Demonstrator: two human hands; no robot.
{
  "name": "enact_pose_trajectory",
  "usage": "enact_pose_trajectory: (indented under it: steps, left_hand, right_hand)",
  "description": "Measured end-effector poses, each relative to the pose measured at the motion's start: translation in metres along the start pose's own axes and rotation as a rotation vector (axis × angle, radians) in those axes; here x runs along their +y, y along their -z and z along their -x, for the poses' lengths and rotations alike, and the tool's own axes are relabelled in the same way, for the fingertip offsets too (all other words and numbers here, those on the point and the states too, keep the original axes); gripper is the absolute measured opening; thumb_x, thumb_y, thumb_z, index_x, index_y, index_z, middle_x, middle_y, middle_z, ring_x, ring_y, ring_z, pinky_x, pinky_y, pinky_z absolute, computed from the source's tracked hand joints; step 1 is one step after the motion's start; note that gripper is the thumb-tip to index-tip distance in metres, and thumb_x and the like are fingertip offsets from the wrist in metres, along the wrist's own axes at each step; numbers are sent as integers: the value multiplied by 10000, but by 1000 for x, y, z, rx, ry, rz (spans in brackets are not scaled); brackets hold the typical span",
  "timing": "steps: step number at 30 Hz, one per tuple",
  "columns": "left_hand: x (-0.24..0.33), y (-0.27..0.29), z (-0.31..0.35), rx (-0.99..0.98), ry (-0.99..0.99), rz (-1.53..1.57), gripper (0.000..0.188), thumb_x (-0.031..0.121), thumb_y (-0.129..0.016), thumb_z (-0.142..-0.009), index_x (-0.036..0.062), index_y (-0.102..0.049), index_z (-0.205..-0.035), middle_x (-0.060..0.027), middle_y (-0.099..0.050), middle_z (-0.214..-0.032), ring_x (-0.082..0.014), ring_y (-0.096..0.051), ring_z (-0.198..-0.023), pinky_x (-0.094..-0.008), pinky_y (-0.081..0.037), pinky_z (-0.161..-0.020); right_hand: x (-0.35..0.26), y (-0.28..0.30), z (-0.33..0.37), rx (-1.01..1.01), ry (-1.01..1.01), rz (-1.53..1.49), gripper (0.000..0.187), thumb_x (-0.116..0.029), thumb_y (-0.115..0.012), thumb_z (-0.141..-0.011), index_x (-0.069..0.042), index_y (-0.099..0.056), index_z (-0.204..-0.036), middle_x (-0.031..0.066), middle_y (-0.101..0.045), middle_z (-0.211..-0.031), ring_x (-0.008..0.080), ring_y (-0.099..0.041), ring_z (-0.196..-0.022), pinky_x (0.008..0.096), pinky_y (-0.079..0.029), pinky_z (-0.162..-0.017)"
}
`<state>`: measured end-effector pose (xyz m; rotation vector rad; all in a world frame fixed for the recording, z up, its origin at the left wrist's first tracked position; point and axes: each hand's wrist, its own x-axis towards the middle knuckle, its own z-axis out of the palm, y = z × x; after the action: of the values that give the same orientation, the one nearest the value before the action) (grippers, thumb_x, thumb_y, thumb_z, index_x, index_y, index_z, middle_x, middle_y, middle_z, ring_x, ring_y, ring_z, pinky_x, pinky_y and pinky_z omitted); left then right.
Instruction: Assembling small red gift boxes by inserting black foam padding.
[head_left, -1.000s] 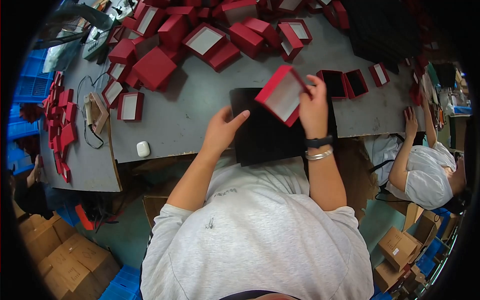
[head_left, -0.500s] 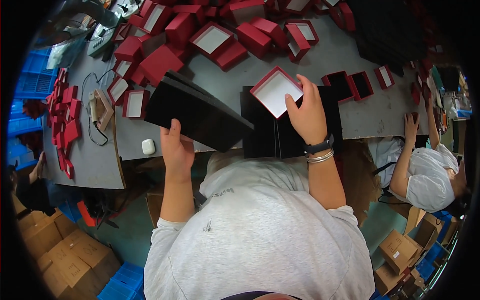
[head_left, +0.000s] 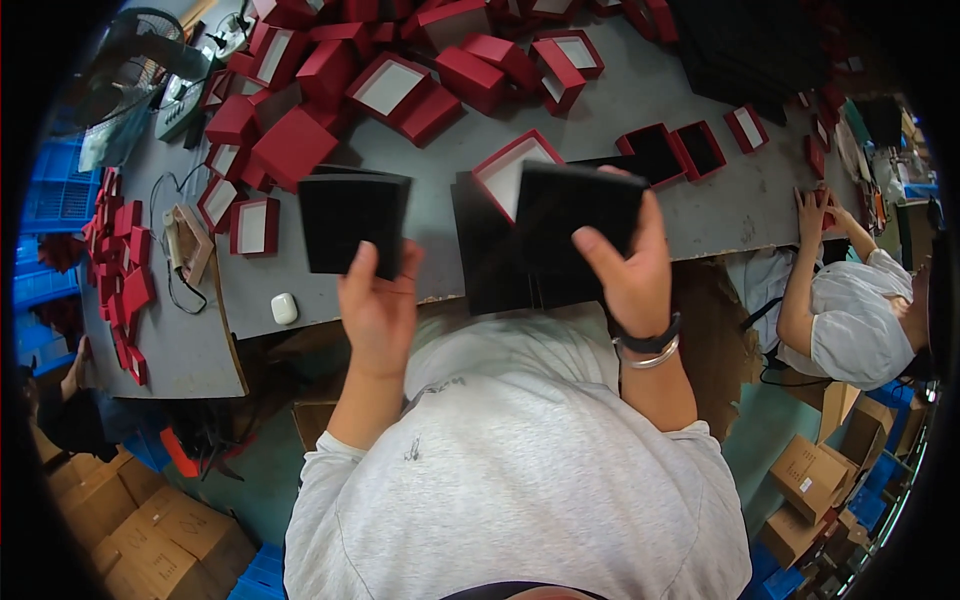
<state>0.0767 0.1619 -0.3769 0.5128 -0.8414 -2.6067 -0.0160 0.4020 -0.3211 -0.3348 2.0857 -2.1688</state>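
Raised above the table edge, my left hand (head_left: 378,308) is closed on a squarish black foam pad (head_left: 345,225), thumb on its near face. A second, thicker-looking black foam pad (head_left: 572,215) is gripped in my right hand (head_left: 638,280), slightly blurred. Partly hidden behind that right pad is a red box (head_left: 497,172) with a white inside, which neither hand holds. Flat black sheets (head_left: 482,255) lie beneath it at the table's front edge.
Many red boxes (head_left: 295,150) are heaped at the back. Two black-lined red boxes (head_left: 700,147) sit to the right, near a dark stack (head_left: 745,65). A small white case (head_left: 284,308) and a corded tool (head_left: 175,240) lie left. Another person (head_left: 855,320) works at far right.
The long black foam piece in my left hand has given way to two shorter pads, one per hand. My right hand has let go of the red box.
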Motion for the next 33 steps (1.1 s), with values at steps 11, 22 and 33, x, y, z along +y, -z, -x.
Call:
enact_pose_trajectory:
  steps: [11, 22, 33]
  left_hand:
    - [-4, 81, -51, 266, -358, -1790, 859, 392, -771, -850, -24, -339, -1465, -218, -530, -1368, -369, -504, -1246, -445, -408, -1036]
    - [-64, -37, -39, -468, -543, -1556, 1238, 403, -920, -603, -72, -219, -1505, -275, -409, -1456, -427, -410, -1349, -476, -356, -1117]
    - [-69, -31, -51, -581, -386, -1242, 1188, 213, -907, -622, -20, -174, -1527, -215, -403, -1457, -375, -430, -1340, -429, -364, -1119]
  right_hand:
    - [25, 23, -65, -120, -14, 178, 589, -152, -737, -907, 25, -467, -1400, 89, -614, -1238, 157, -587, -1142, 294, -485, -978]
    - [51, 5, -81, -198, 205, 653, 447, -215, -671, -943, -10, -583, -1330, 119, -629, -1120, 213, -591, -932, 307, -490, -821]
    - [40, 22, -90, -446, 77, 597, 407, -117, -629, -958, 36, -557, -1327, 102, -604, -1122, 201, -600, -967, 281, -480, -865]
